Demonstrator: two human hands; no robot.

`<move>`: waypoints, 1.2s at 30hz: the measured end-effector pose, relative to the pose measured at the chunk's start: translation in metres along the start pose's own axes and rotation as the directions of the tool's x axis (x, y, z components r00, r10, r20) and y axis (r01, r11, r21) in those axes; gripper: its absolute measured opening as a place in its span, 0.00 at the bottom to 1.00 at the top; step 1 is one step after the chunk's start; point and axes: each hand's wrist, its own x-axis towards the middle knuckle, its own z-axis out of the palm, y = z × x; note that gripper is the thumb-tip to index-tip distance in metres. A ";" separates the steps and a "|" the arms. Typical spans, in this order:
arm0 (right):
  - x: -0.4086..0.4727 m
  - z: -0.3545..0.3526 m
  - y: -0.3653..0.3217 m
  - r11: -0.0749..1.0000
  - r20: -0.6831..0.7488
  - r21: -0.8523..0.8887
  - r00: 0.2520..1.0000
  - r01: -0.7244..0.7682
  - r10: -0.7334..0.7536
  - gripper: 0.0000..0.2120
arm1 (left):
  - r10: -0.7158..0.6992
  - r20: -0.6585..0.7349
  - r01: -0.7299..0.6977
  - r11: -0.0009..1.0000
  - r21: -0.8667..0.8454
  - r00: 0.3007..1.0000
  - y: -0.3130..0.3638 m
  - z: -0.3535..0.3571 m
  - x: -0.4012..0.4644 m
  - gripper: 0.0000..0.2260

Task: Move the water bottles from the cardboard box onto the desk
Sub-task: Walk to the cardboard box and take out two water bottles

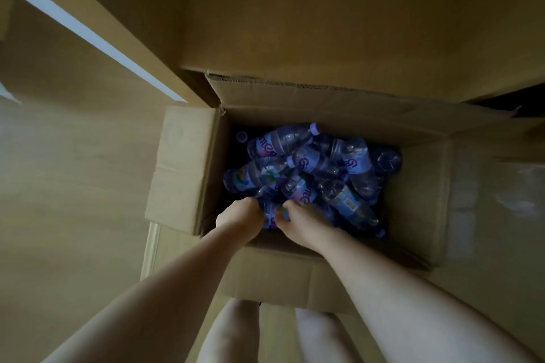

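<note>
While both hands [240, 216] [300, 219] reach into cardboard box [413, 194], grips curled on one water bottle [272, 219]
</note>
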 end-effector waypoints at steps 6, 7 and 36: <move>0.061 0.041 0.012 0.999 0.015 -0.011 0.999 0.040 -0.040 0.23 | 0.010 0.006 -0.009 0.994 -0.108 1.000 -0.029 0.037 0.056 0.14; 0.068 0.044 0.014 0.998 0.043 -0.045 0.999 0.035 -0.033 0.26 | 0.000 0.004 0.000 0.993 -0.121 1.000 -0.033 0.039 0.064 0.13; 0.011 -0.015 0.047 0.305 0.466 0.865 0.863 -0.398 -0.197 0.44 | 0.140 0.449 0.459 -0.048 -0.887 0.883 0.026 0.024 0.011 0.27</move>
